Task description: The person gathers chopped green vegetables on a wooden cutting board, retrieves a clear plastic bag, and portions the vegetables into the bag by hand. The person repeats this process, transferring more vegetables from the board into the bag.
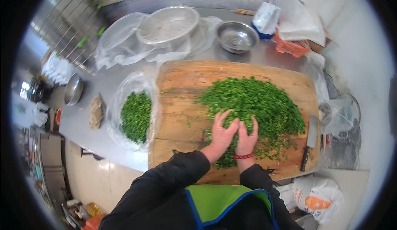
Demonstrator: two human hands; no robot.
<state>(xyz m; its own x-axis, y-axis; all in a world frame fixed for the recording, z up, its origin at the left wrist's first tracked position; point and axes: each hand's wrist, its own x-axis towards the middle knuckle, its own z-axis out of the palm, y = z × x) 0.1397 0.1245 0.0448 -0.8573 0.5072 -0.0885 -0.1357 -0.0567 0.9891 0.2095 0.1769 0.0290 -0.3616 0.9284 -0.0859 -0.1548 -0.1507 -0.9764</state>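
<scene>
A broad pile of chopped green herbs or leaves (254, 99) covers much of the wooden cutting board (180, 75). My left hand (221, 135) and my right hand (247, 138) are at the near side of this pile, side by side, thumbs close together. The fingers of both are spread and curved, their tips against the greens; whether they grip any is hidden. A red beaded bracelet (243, 156) circles my right wrist. At the board's right edge lies a cleaver (311, 132) with a black handle. To the left, a clear plastic bag (116, 130) stands open with more chopped greens (135, 117) inside.
Beyond the board are a steel bowl (237, 37), a large plastic-wrapped basin (169, 24) and an orange package (290, 45). A brown object (96, 112) and another steel bowl (73, 89) sit leftward on the metal table (83, 130). A white sack (318, 196) is low right.
</scene>
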